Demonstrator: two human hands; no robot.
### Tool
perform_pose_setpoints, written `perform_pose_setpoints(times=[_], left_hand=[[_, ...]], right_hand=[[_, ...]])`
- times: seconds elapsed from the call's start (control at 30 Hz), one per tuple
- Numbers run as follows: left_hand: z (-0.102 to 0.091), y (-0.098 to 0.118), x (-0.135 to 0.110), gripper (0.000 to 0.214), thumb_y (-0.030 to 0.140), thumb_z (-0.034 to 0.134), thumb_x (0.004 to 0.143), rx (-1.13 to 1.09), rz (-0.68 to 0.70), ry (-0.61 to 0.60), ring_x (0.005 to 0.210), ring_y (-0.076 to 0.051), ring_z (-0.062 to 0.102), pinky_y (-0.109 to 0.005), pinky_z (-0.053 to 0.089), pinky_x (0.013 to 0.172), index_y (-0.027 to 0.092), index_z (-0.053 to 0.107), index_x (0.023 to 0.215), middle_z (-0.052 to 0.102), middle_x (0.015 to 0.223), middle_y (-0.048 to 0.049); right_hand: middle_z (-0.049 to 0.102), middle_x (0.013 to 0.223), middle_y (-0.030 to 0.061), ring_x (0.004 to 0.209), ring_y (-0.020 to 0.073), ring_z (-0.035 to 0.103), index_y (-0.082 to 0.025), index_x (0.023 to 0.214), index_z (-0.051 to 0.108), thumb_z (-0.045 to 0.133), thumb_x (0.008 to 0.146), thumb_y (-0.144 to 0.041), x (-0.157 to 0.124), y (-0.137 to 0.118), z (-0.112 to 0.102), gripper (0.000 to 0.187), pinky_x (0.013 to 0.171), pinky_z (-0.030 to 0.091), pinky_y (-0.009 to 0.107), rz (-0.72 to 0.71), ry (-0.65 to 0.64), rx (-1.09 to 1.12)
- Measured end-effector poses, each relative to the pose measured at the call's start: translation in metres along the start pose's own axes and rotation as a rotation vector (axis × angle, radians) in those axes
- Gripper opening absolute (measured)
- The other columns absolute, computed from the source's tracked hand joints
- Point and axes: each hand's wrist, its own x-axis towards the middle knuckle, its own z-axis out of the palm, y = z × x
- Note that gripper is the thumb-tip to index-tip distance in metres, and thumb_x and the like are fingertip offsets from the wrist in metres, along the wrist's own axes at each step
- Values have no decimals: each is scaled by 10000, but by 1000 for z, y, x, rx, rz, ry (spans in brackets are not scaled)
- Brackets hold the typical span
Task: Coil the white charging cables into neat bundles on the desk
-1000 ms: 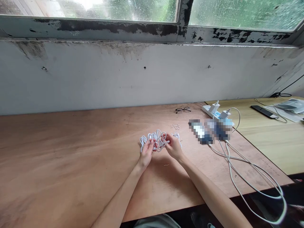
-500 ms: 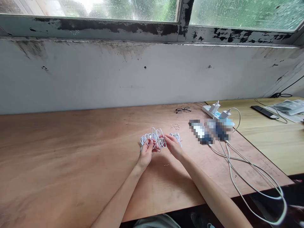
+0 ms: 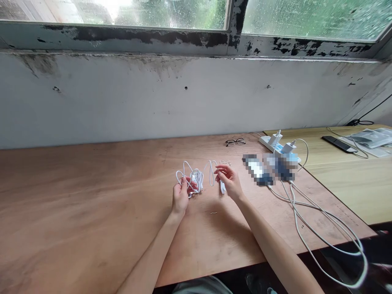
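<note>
A white cable (image 3: 184, 168) lies in loose loops across my left hand (image 3: 181, 194), whose thumb and fingers are closed on it. My right hand (image 3: 228, 181) pinches another stretch of white cable at its fingertips, and a narrow loop (image 3: 211, 173) of it hangs between the hands. Just beyond my left fingers is a coiled bundle of white cable (image 3: 199, 179); whether it is part of the held cable I cannot tell. Under my right fingers shows a second small white bundle (image 3: 222, 188), partly hidden by the hand.
Thin wire ties (image 3: 226, 163) lie behind my right hand, and a single one (image 3: 213, 212) nearer me. Eyeglasses (image 3: 235, 142) rest by the wall. To the right are a power strip (image 3: 266, 143) with chargers, blurred devices (image 3: 257, 169), long cables (image 3: 324, 210) and a black phone (image 3: 339, 144).
My hands have drawn apart, the left moving slightly left and the right slightly right. The cable loops that were bunched between them are now spread out.
</note>
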Motion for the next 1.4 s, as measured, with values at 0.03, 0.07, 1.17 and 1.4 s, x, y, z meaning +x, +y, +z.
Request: perform_pose_setpoints(times=[0.03, 0.07, 1.17, 1.4], left_hand=[[0, 0, 0, 452, 586, 602, 688, -4, 4, 12, 548, -130, 608, -246, 484, 550, 150, 535, 785, 626, 622, -5], [-1, 0, 1, 453, 588, 597, 691, -4, 8, 25, 556, -134, 613, -250, 485, 558, 149, 536, 784, 629, 627, -7], [-18, 6, 16, 427, 532, 531, 780, 142, 118, 78, 522, -100, 517, -203, 380, 476, 141, 665, 883, 613, 692, -28], [-11, 15, 9, 419, 513, 579, 744, -9, 18, -62, 546, -91, 514, -205, 370, 495, 151, 616, 952, 632, 717, -20]], right_hand=[[619, 753, 1, 565, 109, 563, -211, 976, 587, 633, 745, -341, 0, -1, -1, 269, 544, 456, 261, 16, -22, 1], [611, 748, -1, 577, 114, 572, -213, 1015, 571, 637, 742, -342, 1, -1, -1, 309, 540, 462, 261, 27, -24, 6], [492, 664, -50, 593, 96, 500, -265, 839, 503, 631, 748, -375, 9, -11, -14, 191, 658, 488, 255, -43, 264, 362], [495, 646, -47, 576, 95, 492, -246, 799, 492, 620, 757, -396, 9, -11, -14, 202, 603, 461, 235, -8, 203, 323]])
